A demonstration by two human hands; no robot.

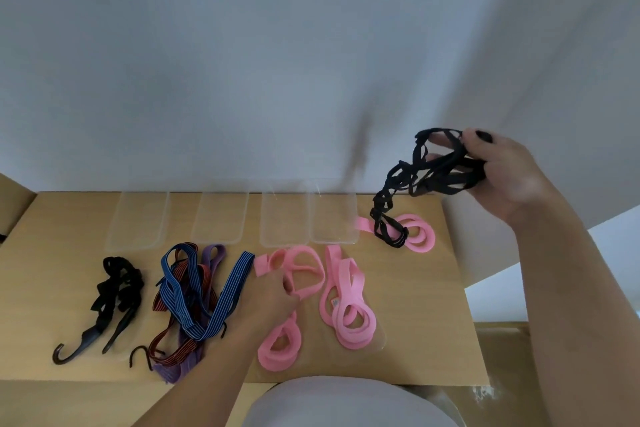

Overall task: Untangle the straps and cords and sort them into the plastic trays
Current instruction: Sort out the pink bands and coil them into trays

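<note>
My right hand (502,170) is raised over the table's far right corner and grips a tangled black strap (420,180). The strap's lower end hangs down onto a pink strap (420,232) lying there. My left hand (268,298) rests at the table's middle and pinches a looped pink strap (304,272). Two more pink straps lie nearby, one (280,345) below my left hand and one (349,308) to its right. Several clear plastic trays (138,222) stand in a row at the back.
A black hooked cord bundle (110,291) lies at the left. Beside it sits a tangle of blue, red and purple striped bungee cords (197,295) with hooks. The wooden table (426,288) butts against a white wall; cardboard shows at the far left and right.
</note>
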